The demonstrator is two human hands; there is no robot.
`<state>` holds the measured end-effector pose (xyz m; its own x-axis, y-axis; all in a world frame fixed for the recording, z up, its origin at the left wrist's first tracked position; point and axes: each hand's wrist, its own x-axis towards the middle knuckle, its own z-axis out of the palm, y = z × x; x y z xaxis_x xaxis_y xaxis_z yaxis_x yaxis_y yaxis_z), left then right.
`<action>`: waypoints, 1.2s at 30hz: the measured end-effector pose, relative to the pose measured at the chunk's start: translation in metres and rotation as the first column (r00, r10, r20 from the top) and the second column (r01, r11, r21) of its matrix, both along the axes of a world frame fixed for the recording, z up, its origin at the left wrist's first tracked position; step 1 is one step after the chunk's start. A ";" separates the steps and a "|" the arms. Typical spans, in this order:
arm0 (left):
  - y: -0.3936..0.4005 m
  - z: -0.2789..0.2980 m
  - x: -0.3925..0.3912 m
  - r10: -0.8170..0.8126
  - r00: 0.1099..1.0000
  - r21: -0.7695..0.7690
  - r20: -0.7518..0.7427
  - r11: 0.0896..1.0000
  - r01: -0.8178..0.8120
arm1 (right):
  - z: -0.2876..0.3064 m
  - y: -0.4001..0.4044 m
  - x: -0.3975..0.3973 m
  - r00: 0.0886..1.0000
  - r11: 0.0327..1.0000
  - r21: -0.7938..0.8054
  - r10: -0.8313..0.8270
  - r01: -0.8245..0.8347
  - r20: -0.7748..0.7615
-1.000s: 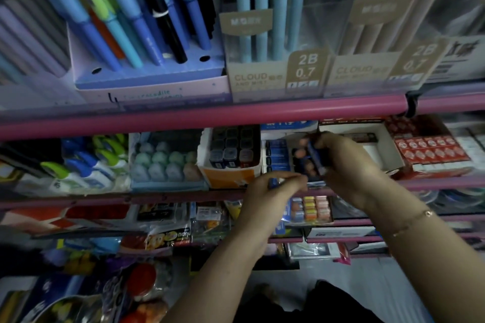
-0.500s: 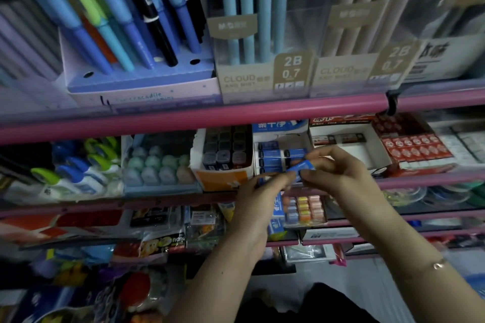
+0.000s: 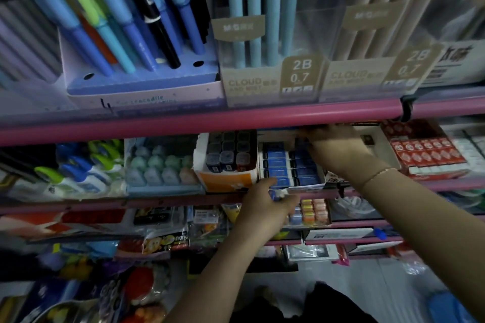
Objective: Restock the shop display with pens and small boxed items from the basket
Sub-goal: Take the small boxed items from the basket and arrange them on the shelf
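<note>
- While the right hand (image 3: 338,149) reaches deep into the tray of small blue boxes (image 3: 288,165) on the middle shelf, just under the pink rail (image 3: 236,118), its fingertips are hidden, so one cannot tell if it holds a box or just pushes one in
- The left hand (image 3: 265,207) waits at the front edge of that tray, and its fingers are curled round a small blue and white thing (image 3: 277,194), most likely more of the same boxes
- The tray looks nearly full: rows of blue boxes lie side by side, touching, with a small white gap at the back where the right hand is
- It seems this tray is almost done, but the left hand has some left to put in
- Next to it on the left sits an orange box of dark little cases (image 3: 228,157), and on the right a tray of red boxes (image 3: 427,155); both look well stocked
- A white tray (image 3: 378,144) behind the right wrist looks mostly bare, so it may need filling
- On the top shelf the blue pens (image 3: 262,13) stand in a clear holder that has room for more, so pens may be left to do
- The basket cannot be picked out; a blurry blue shape (image 3: 451,307) on the floor at the lower right could be it, so how much stock is left cannot be told
</note>
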<state>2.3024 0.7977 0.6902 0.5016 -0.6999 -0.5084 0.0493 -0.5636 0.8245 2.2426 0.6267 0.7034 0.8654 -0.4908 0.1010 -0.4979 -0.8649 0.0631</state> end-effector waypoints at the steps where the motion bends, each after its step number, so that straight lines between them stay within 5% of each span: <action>1: 0.001 -0.001 0.000 -0.007 1.000 0.006 0.020 1.000 0.007 | -0.004 -0.001 0.004 0.999 1.000 -0.011 0.006 -0.006 -0.046; 8: 0.000 -0.003 0.003 -0.018 1.000 -0.006 0.009 1.000 0.018 | -0.011 0.001 0.004 0.999 0.999 -0.039 0.006 -0.008 -0.039; 13: 0.001 -0.003 0.002 -0.013 1.000 -0.015 0.013 1.000 0.013 | -0.005 0.018 0.006 0.996 0.971 -0.225 0.081 -0.084 -0.021; 19: 0.001 -0.002 0.006 -0.017 0.999 -0.004 -0.037 1.000 0.017 | -0.006 0.020 0.007 0.987 0.994 -0.104 -0.002 -0.015 -0.163; 21: 0.002 0.000 0.005 -0.001 0.996 -0.047 -0.088 0.999 -0.003 | -0.001 0.020 0.001 0.991 0.995 -0.096 -0.035 0.023 -0.127; 23: 0.004 0.001 0.004 0.042 0.992 -0.130 -0.116 0.990 -0.057 | 0.003 0.023 -0.004 0.990 0.995 0.004 -0.099 0.099 0.098; 24: 0.005 0.002 0.003 0.072 0.987 -0.167 -0.144 0.981 -0.096 | 0.007 0.028 -0.010 0.951 0.969 0.205 -0.187 0.137 0.246; 26: 0.007 0.004 0.000 0.136 0.951 -0.205 -0.277 0.959 -0.197 | 0.018 0.042 -0.020 0.808 0.681 0.732 -0.417 -0.024 0.415; 28: 0.007 0.008 -0.002 0.219 0.811 -0.171 -0.542 0.916 -0.362 | 0.029 0.066 -0.030 0.803 0.359 0.905 -0.457 -0.228 0.383; 29: 0.006 0.012 -0.003 0.231 0.700 -0.148 -0.676 0.888 -0.436 | 0.030 0.080 -0.033 0.834 0.288 0.925 -0.421 -0.250 0.356; 32: 0.007 0.021 -0.004 0.154 0.466 -0.143 -0.871 0.829 -0.540 | 0.028 0.115 -0.038 0.862 0.406 0.886 -0.343 -0.223 0.374; 36: 0.005 0.027 -0.009 0.158 0.479 -0.164 -0.863 0.811 -0.562 | 0.028 0.125 -0.043 0.874 0.654 0.740 -0.258 -0.156 0.412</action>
<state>2.2935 0.8030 0.7176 0.2913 -0.7748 -0.5611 0.8962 0.0160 0.4433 2.2000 0.7515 0.7318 0.7864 -0.6160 0.0471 -0.3292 -0.4824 -0.8118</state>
